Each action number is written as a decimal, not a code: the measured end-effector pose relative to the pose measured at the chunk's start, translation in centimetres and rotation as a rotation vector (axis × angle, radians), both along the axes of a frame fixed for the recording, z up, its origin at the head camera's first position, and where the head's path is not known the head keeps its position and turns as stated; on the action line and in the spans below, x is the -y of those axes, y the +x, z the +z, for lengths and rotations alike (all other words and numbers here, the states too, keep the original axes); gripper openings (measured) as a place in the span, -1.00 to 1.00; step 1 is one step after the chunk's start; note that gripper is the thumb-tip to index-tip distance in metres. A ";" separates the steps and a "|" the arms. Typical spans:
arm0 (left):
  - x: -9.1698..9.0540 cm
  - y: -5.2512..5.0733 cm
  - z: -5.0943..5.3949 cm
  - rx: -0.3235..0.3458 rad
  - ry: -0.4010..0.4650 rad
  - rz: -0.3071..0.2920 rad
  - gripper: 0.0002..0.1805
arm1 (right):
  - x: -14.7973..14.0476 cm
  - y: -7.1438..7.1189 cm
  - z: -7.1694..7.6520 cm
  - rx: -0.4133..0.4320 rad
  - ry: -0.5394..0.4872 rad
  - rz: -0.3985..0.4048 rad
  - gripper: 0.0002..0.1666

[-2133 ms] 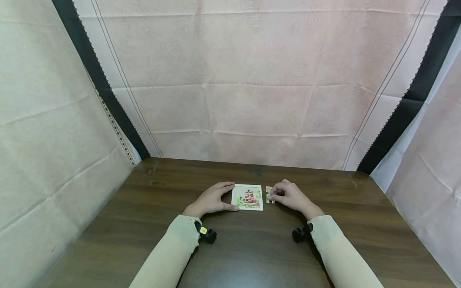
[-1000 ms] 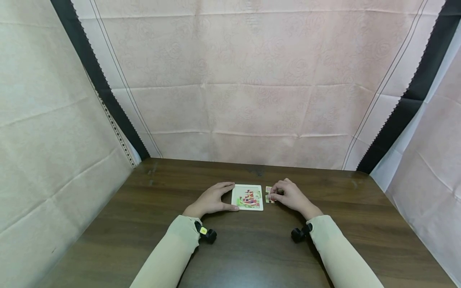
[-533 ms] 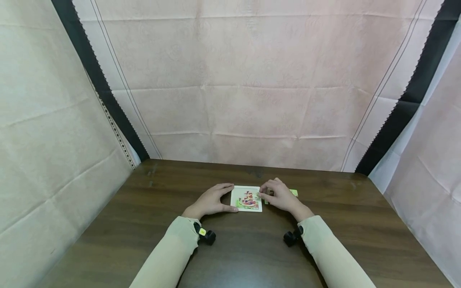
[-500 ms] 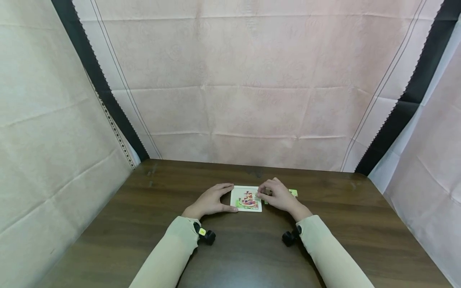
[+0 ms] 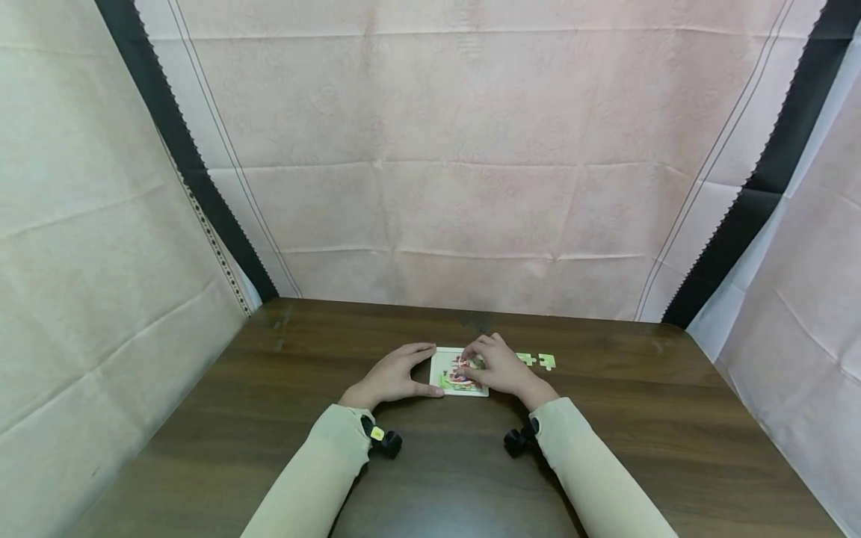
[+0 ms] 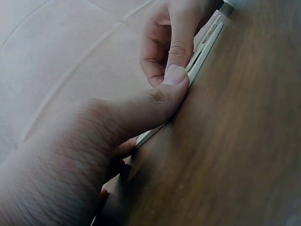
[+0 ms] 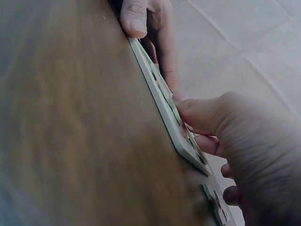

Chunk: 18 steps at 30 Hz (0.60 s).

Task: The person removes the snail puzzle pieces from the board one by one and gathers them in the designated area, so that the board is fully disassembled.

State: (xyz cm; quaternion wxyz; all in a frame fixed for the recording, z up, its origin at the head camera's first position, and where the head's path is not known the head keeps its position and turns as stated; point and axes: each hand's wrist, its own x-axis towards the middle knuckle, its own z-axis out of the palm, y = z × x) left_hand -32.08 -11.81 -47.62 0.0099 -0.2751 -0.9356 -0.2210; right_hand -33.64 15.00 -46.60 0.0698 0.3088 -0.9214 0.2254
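Brown table before pale cloth: the left hand grips the left side of a white-framed jigsaw puzzle; the right hand, fingers curled, touches its right part, any pinched piece indeterminable; two green pieces lie beyond, rightward.

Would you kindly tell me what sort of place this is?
Probably a screened recording booth: pale sheets hang behind and beside a brown table, and black wrist cameras are visible.
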 end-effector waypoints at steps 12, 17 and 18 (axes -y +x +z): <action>0.0 0.3 0.1 0.011 0.009 0.002 0.20 | -0.2 0.3 -0.1 0.032 -0.100 0.023 -0.72; 0.0 0.2 0.1 0.011 0.013 -0.001 0.20 | -0.4 0.4 -0.2 0.072 -0.189 0.049 -0.91; -0.1 0.2 0.1 0.011 0.009 0.001 0.20 | -0.4 0.4 -0.3 0.079 -0.196 0.051 -0.93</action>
